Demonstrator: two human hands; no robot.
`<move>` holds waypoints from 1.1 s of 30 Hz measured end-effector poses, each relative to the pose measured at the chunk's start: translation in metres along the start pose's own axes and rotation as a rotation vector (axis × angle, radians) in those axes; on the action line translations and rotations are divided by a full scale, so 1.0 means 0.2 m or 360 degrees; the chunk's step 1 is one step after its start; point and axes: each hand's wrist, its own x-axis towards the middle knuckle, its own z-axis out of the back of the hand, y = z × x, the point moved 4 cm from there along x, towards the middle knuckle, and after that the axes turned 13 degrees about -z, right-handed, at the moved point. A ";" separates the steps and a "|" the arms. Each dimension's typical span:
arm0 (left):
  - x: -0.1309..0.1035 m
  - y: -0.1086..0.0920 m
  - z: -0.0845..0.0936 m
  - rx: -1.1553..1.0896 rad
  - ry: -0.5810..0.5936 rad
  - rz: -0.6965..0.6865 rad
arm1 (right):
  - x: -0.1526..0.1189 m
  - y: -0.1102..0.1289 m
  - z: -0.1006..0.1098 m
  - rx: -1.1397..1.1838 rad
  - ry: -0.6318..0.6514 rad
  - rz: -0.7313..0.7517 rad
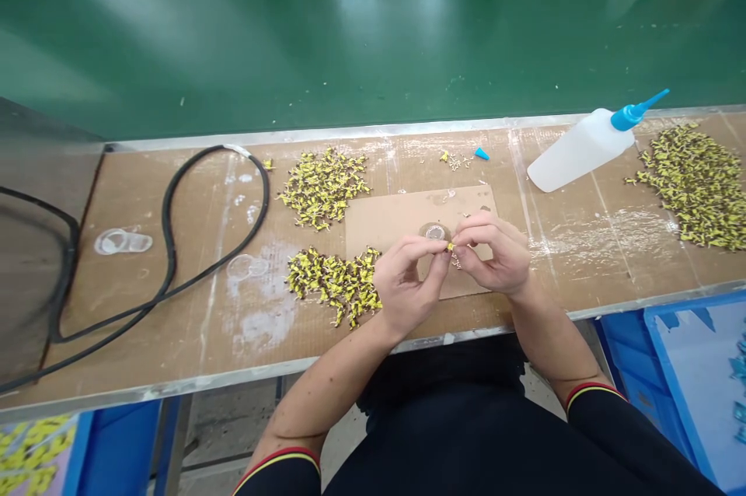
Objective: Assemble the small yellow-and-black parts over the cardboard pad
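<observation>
My left hand (409,278) and my right hand (494,251) meet over a piece of cardboard (385,220). Between their fingertips is a tiny yellow part (451,246), pinched from both sides; its exact kind is too small to make out. Just behind the fingers, a small round clear dish (434,233) rests on the cardboard. Tiny white bits (456,261) lie partly hidden beneath the right fingers. Close to the left hand spreads a pile of small yellow and dark parts (332,282), and a second similar pile (323,186) sits farther back.
At right, a white squeeze bottle (583,150) with a blue nozzle leans near a large yellow pile (699,189). A blue cap (482,154) lies by white bits. Black cable (169,232) loops at left beside clear plastic pieces (122,242). A green panel (350,53) bounds the back.
</observation>
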 end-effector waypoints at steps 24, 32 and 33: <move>0.02 -0.01 0.01 0.0123 0.0053 -0.0134 | 0.00 -0.03 -0.02 0.0158 0.0170 -0.0501; 0.01 -0.01 0.02 0.0362 0.0148 -0.0330 | 0.01 -0.05 -0.02 0.0346 0.0328 -0.0688; 0.01 -0.01 0.02 0.0376 0.0170 -0.0335 | 0.01 -0.06 -0.02 0.0376 0.0343 -0.0720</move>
